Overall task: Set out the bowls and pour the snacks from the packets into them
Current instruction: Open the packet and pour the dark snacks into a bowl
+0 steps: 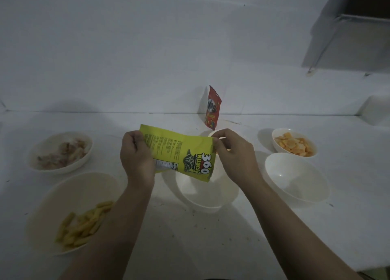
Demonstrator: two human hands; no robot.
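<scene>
White counter (274, 227), dim room. Left hand (137, 159) & right hand (234, 153) each pinch yellow packet (179, 153) held over empty bowl (206, 193), prob. to tear it open w/o spills.
</scene>
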